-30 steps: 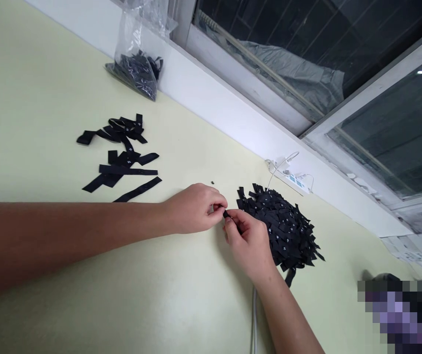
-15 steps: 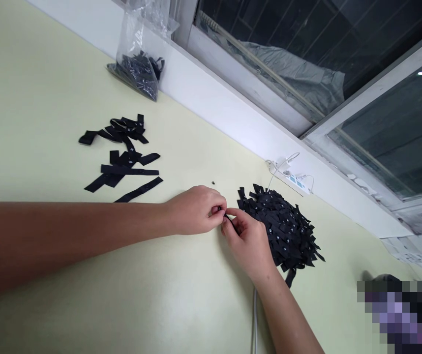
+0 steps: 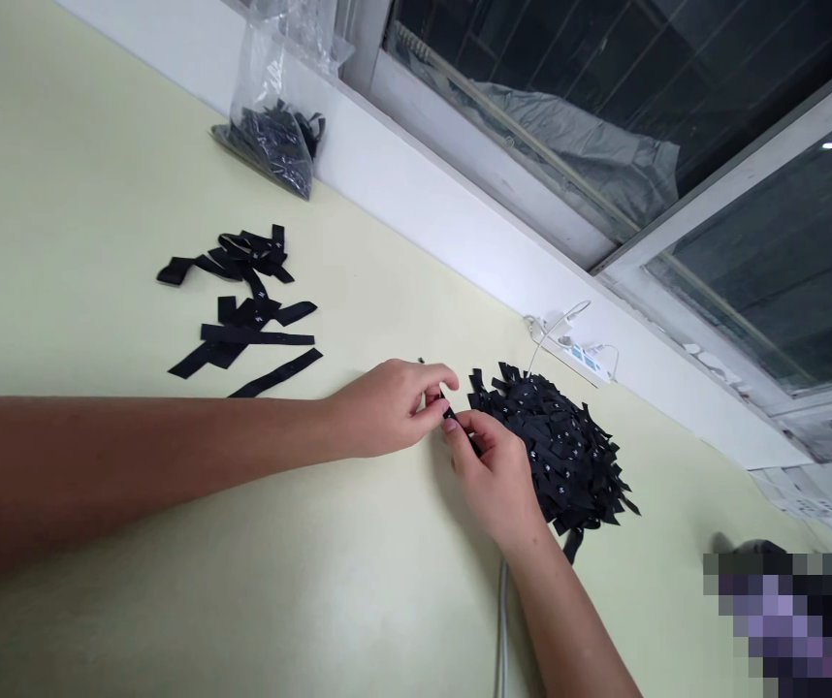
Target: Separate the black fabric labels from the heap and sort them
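A short black fabric strip [image 3: 462, 432] is pinched between the thumb and fingers of my right hand [image 3: 495, 475], its free end pointing up and left. My left hand [image 3: 394, 402] sits just to the left, with its index finger raised away from the thumb. The strip's tip lies in the gap between those fingers; whether the left thumb touches it I cannot tell. Right behind my right hand is a big heap of black strips [image 3: 561, 446] with small white marks. Further left, beyond my left forearm, several loose black strips [image 3: 256, 337] lie scattered.
A clear plastic bag [image 3: 274, 145] of black pieces stands against the wall ledge. By the wall is a white power strip [image 3: 583, 361] with cords. A pale cable [image 3: 502, 630] runs under my right forearm. A tiny dark bit [image 3: 421, 361] lies beyond my left hand.
My left index finger has lifted and spread away from the thumb, uncovering the strip's tip. The right hand keeps its pinch, shifted very slightly.
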Action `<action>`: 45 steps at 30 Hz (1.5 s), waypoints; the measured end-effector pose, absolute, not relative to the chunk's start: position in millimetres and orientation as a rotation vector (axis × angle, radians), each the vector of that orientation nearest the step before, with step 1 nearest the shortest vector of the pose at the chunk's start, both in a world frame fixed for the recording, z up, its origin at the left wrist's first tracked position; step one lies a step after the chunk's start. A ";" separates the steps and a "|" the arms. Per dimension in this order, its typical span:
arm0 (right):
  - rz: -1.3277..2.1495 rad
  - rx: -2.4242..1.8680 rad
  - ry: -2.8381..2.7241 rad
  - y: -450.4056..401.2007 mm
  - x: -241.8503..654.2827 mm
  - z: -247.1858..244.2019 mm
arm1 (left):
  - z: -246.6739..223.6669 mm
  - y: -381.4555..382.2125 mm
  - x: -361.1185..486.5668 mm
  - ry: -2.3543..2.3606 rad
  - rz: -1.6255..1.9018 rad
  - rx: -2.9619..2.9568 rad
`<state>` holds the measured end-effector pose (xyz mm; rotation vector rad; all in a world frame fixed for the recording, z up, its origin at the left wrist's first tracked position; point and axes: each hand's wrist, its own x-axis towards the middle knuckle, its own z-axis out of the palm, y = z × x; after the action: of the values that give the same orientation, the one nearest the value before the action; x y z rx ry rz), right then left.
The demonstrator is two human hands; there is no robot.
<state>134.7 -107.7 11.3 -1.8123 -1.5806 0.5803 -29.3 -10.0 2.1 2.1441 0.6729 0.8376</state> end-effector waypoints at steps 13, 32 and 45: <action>0.881 -1.621 -1.218 -103.8 132.9 11.9 | 7.0 -6.3 -28.6 0.703 0.842 1.874; 0.928 -1.584 -1.100 -101.9 141.0 9.7 | 5.9 -1.8 -26.1 0.671 0.940 1.665; 1.055 -1.482 -1.141 -102.6 141.4 9.4 | 1.5 -0.3 -24.9 0.699 0.806 1.816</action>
<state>141.4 -102.6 9.4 -1.4821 -1.1414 1.0553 -24.9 -0.3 1.5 1.8157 0.6985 0.8061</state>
